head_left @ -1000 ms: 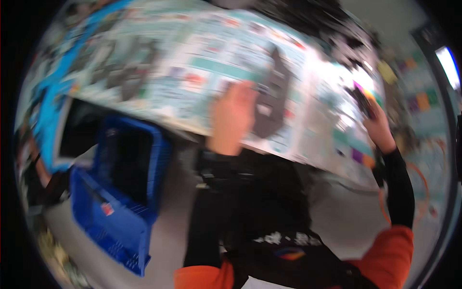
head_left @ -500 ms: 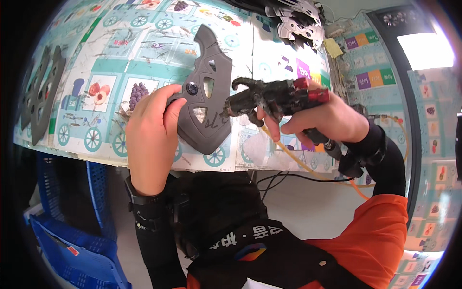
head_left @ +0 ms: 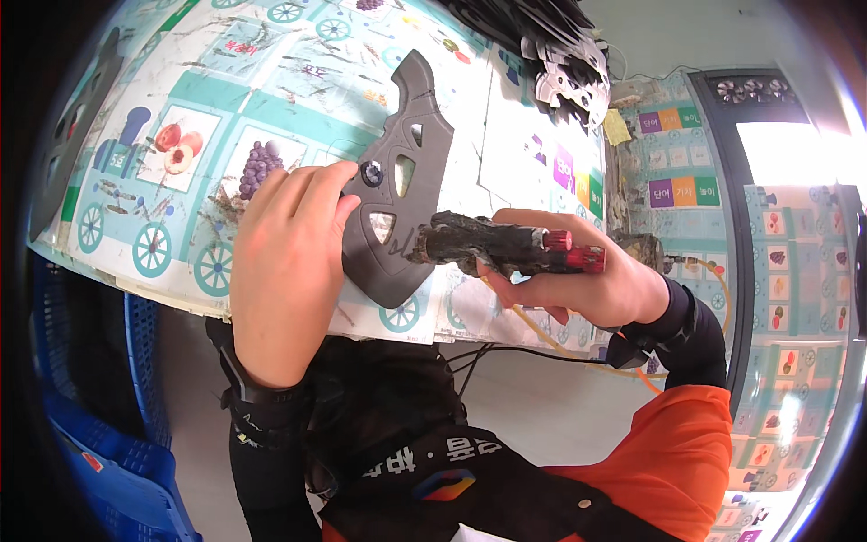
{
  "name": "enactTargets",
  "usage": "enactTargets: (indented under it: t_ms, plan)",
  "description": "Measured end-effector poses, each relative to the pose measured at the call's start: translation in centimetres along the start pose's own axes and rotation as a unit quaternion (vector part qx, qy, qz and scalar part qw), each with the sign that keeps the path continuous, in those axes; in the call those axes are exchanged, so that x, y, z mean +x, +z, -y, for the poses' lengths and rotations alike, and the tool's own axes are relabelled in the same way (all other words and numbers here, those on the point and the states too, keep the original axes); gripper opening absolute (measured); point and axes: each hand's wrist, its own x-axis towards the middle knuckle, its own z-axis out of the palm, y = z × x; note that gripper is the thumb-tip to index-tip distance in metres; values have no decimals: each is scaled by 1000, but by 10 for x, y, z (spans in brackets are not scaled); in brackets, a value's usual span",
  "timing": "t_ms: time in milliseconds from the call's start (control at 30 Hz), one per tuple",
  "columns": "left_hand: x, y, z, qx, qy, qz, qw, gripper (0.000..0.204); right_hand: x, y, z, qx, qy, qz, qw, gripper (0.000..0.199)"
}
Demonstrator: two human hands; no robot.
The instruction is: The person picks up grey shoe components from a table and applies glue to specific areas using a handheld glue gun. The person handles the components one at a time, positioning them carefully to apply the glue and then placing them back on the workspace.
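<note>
A dark grey plastic panel (head_left: 426,194) with cut-out windows and a round dark fitting lies on the patterned sheet at the front of the table. My left hand (head_left: 284,257) is closed on its left edge, fingertips beside the round fitting. My right hand (head_left: 587,275) grips a spray gun (head_left: 492,248), crusted with black residue and bearing red knobs at its rear. The gun's nose points left, over the panel's lower right part, near some scrawled marks. Whether the nose touches the panel I cannot tell.
More dark panels (head_left: 77,135) lie at the table's far left. Several black and silvery parts (head_left: 573,77) are piled at the back. A yellow hose (head_left: 551,334) and black cables run below the gun. Blue plastic crates (head_left: 117,479) stand at the lower left.
My right hand has tilted the spray gun, so its hook at the top no longer shows. The left hand keeps its hold on the panel. The whole view has shifted slightly.
</note>
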Motion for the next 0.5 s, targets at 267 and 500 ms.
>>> enactTargets:
  t_ms: [267, 500]
  plan:
    - [-1, -3, 0, -13, -4, 7, 1000, 25, 9, -3, 5, 32, 40, 7, 999, 56]
    - [0, 1, 2, -19, -7, 8, 1000, 24, 12, 2, 8, -16, 19, 24, 999, 51]
